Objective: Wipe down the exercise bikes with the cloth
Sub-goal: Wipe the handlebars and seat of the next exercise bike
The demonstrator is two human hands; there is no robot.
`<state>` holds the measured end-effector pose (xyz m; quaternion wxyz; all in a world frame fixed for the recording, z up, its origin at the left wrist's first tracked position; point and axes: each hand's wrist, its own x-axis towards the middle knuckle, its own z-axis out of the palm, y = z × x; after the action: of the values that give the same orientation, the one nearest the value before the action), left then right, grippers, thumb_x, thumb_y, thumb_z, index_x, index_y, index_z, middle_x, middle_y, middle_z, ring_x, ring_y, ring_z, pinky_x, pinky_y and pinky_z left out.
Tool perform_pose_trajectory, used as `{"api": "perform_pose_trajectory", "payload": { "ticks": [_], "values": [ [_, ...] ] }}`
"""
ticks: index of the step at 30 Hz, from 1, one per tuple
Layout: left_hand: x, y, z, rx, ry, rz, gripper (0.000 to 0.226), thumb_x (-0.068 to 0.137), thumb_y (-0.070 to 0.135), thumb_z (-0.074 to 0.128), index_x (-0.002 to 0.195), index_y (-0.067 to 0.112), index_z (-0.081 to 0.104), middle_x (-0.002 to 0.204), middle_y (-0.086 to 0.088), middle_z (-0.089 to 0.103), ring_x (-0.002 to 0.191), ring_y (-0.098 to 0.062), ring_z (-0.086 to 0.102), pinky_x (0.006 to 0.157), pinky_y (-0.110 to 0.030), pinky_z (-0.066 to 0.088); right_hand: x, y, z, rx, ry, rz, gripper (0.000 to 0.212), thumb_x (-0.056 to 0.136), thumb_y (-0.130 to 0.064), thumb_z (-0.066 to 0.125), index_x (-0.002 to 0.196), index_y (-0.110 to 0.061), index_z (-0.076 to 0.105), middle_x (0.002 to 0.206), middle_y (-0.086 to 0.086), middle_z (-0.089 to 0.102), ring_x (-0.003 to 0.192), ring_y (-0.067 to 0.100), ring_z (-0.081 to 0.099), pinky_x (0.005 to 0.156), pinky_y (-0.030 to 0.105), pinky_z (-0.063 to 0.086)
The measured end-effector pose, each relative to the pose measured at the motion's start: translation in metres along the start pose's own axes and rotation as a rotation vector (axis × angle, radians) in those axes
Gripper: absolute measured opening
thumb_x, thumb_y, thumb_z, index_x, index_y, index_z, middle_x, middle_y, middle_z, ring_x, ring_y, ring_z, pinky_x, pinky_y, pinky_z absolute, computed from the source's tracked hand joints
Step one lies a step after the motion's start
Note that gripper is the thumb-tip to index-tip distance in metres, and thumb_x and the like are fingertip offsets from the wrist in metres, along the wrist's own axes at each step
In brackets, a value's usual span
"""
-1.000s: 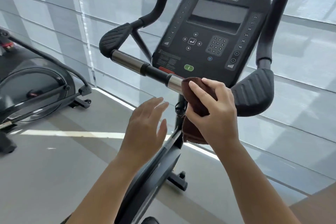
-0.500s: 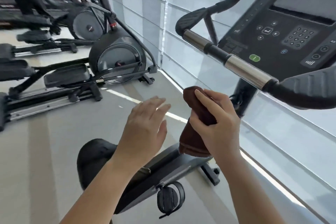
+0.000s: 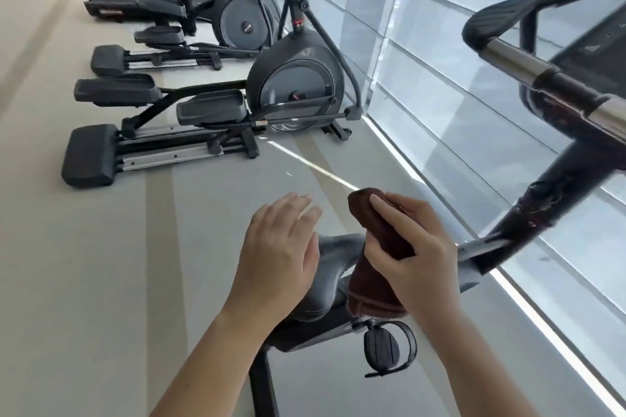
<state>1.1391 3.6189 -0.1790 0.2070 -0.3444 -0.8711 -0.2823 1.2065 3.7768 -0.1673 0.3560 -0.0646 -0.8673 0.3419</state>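
Brown folded cloth (image 3: 379, 244), clamped in the grip of the right hand (image 3: 418, 264), hangs in front of a black bike saddle (image 3: 333, 281) partly hidden behind it; the left hand (image 3: 274, 261), at nine o'clock, grip apart, holds nothing.

Head-worn wide-angle camera looking forward and down, sitting close above a black padded bike saddle (image 3: 338, 254), facing out over pale grey floor (image 3: 101, 281).

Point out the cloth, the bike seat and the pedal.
cloth (image 3: 372, 294): head view, lower hanging fold.
seat (image 3: 333, 267): head view, dark top surface.
pedal (image 3: 381, 347): head view, ribbed face.
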Motion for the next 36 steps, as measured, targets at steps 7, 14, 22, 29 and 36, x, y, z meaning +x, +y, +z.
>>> {"api": "perform_pose_trajectory", "payload": {
  "ticks": [7,14,22,29,36],
  "values": [
    [-0.038,-0.122,-0.074,0.082,-0.091,-0.018,0.032,0.074,0.006,0.068,0.105,0.003,0.064,0.113,-0.015,0.064,0.110,-0.033,0.056,0.093,-0.051,0.043,-0.015,-0.087,0.114,0.033,-0.004,0.125,0.042,0.069,-0.017,0.065,0.110,-0.027,0.065,0.110,-0.005,0.061,0.101,0.001,0.054,0.090,0.008,0.038],
    [-0.045,-0.206,-0.120,0.050,-0.103,-0.009,0.030,0.076,0.006,0.067,0.105,0.004,0.064,0.112,-0.014,0.064,0.110,-0.032,0.056,0.093,-0.050,0.043,-0.015,-0.148,0.190,0.042,0.011,0.159,0.043,0.071,-0.001,0.072,0.109,-0.019,0.067,0.109,0.000,0.062,0.100,-0.002,0.053,0.090,0.010,0.039],
    [-0.015,-0.264,-0.114,-0.025,-0.074,0.037,0.031,0.076,0.007,0.067,0.106,0.004,0.063,0.112,-0.014,0.064,0.111,-0.031,0.056,0.096,-0.049,0.040,0.023,-0.157,0.244,0.007,0.055,0.172,0.041,0.072,-0.004,0.071,0.110,-0.020,0.066,0.108,-0.001,0.061,0.100,-0.003,0.052,0.089,0.010,0.040],
    [0.064,-0.331,-0.075,-0.078,-0.099,0.140,0.029,0.078,0.005,0.064,0.107,0.005,0.063,0.114,-0.013,0.063,0.112,-0.030,0.055,0.097,-0.047,0.039,0.093,-0.127,0.307,-0.054,0.146,0.158,0.038,0.072,-0.015,0.064,0.110,-0.018,0.066,0.107,0.000,0.061,0.097,0.003,0.054,0.087,0.010,0.042],
    [0.192,-0.378,-0.027,-0.119,-0.137,0.288,0.029,0.078,0.007,0.063,0.107,0.007,0.063,0.113,-0.011,0.064,0.110,-0.028,0.056,0.096,-0.044,0.039,0.197,-0.079,0.354,-0.073,0.255,0.212,0.039,0.072,-0.010,0.069,0.111,-0.017,0.066,0.108,0.000,0.060,0.100,0.008,0.055,0.088,0.013,0.043]
  ]
}}
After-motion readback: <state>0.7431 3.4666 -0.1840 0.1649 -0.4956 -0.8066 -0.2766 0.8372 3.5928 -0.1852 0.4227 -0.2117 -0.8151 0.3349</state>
